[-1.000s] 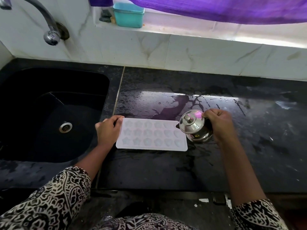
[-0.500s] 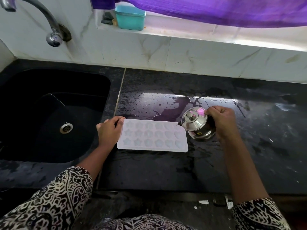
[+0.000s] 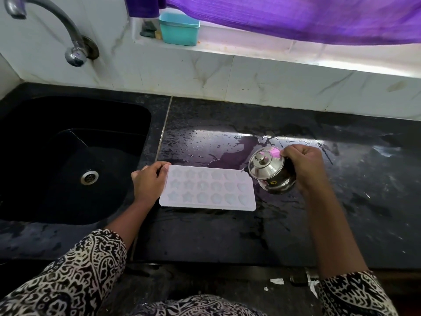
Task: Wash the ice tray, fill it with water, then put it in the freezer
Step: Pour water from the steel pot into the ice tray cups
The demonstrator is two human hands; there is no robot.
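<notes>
Ice tray [image 3: 207, 188] — a pale, flat rectangular mould with three rows of star, flower and heart-shaped cells — lies flat on the wet black worktop [image 3: 227, 236]. It sits just right of the sink [image 3: 68, 115], with its long side running left to right. The left hand [image 3: 149, 181] grips the tray's left short end, fingers curled over the edge. The right hand [image 3: 304, 166] is closed round a small steel pot [image 3: 270, 172] with a knobbed lid, thumb against the lid's rim. The pot is tipped to the left, with its little spout at the tray's far right corner. Whether water is running from the spout is hard to make out — the cells look glossy, but how full they are I cannot tell.

Streaks and puddles of water shine on the worktop behind the tray and around the pot. The sink is black, with a steel drain [image 3: 89, 177] in its floor. A curved metal tap [image 3: 68, 30] comes off the white marbled wall above it. On the window ledge behind stands a teal box [image 3: 178, 29], under the hem of a purple curtain [image 3: 296, 17]. Both forearms come out of black-and-white patterned sleeves [image 3: 75, 281] at the bottom of the view.
</notes>
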